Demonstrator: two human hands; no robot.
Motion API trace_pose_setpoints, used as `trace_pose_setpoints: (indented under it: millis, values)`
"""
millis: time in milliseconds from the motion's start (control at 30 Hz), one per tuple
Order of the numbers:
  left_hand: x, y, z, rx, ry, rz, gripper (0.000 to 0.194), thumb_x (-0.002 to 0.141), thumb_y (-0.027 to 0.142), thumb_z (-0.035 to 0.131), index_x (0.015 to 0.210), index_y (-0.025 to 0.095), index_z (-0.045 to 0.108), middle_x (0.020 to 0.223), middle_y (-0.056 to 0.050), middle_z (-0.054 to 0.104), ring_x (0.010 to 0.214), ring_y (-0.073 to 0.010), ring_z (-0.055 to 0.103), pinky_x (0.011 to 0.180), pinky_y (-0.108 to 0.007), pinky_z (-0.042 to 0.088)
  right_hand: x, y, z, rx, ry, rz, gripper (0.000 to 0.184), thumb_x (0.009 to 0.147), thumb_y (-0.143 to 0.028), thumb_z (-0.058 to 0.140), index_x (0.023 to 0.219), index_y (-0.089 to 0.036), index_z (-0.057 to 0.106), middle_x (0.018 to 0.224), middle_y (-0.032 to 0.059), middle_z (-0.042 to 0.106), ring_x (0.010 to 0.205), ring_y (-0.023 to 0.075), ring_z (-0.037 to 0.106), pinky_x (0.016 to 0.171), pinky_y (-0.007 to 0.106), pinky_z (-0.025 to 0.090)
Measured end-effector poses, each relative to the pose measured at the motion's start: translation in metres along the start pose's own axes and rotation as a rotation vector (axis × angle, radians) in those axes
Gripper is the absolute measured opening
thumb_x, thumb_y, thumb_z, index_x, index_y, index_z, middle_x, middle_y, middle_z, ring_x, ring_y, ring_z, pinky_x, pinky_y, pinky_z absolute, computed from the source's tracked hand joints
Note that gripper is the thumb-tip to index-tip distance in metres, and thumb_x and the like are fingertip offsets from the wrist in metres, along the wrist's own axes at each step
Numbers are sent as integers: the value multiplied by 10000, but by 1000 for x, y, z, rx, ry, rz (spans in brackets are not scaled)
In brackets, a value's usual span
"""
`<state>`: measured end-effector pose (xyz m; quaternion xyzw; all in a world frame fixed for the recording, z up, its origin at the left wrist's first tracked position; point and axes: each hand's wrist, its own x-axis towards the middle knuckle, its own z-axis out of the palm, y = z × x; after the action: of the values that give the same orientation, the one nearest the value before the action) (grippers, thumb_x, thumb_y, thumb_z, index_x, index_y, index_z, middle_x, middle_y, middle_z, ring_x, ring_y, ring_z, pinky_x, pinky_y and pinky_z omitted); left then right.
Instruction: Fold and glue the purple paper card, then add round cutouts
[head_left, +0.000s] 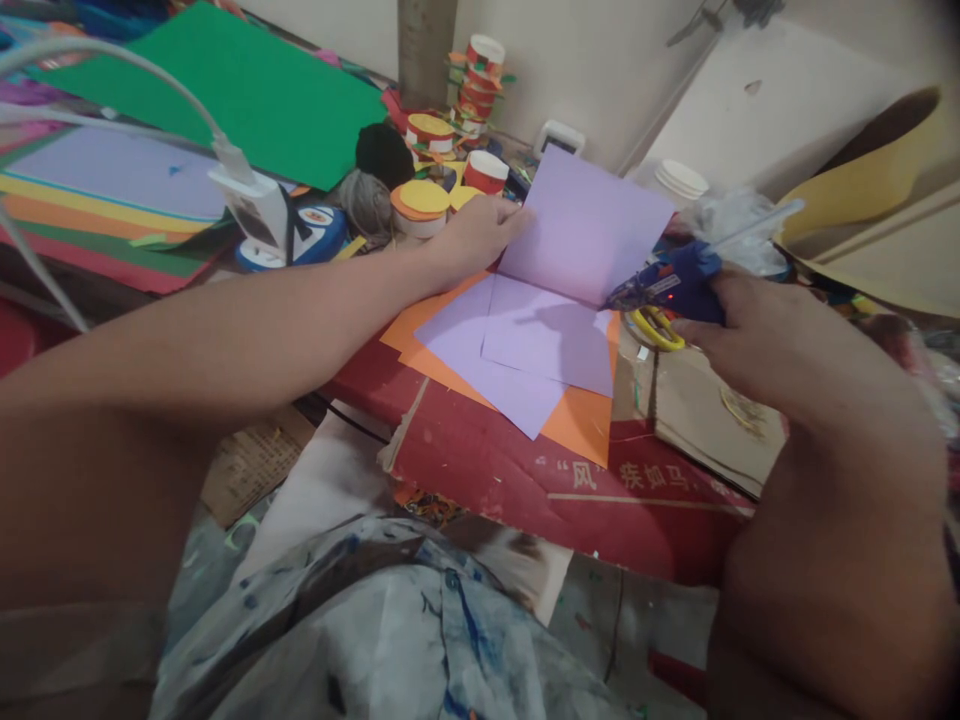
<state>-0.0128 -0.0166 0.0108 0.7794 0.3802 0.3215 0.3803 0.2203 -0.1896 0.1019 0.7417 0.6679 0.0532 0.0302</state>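
My left hand (474,232) pinches the left edge of a folded lilac paper sheet (581,225) and holds its upper flap raised. The lower flap (547,345) lies on another lilac sheet and an orange sheet (581,425), all on a red cardboard box (525,470). My right hand (742,335) grips a blue glue gun (675,282), its nozzle pointing left at the paper's fold on the right side. Yellow-handled scissors (656,328) lie just under the gun.
Stacks of coloured paper, green (225,90) on top, fill the left. Small red and yellow paper-cup crafts (431,195) and yarn balls (371,200) crowd behind the left hand. A white charger with cable (247,185) hangs at left. A brown cardboard piece (712,415) lies at right.
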Motion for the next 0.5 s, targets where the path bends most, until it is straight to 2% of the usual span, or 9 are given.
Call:
trace_pose_setpoints:
  millis: [100,233,333,500]
  values:
    - [-2,2,0,-18,10,-11,419,1129,362,401,747,225,298,798,54,262,754,-41,250,756,-277,174,-1,-6,-5,-62,-60,70,382,1057,-389,507,1322,-154,649,1232,282,765,1049,403,747,837,448,507]
    - [0,-1,-1,8,8,11,413,1128,357,401,749,223,306,814,47,249,769,-43,266,763,-279,175,2,-13,-5,-61,-85,56,339,1031,-315,544,1293,-133,660,1211,281,765,1113,428,738,867,453,525]
    - [1,-1,-1,17,19,51,413,1120,352,413,744,221,304,830,38,247,777,-52,274,761,-285,171,6,-24,5,59,-51,-24,346,1030,-299,536,1284,-106,672,1258,284,746,1175,421,723,949,468,539]
    - [-1,5,1,-53,14,-12,460,1133,282,441,689,194,363,753,51,288,737,-60,273,743,-280,178,11,-48,34,261,55,-75,394,983,-249,575,1341,-110,663,1261,223,743,1207,399,712,1008,505,555]
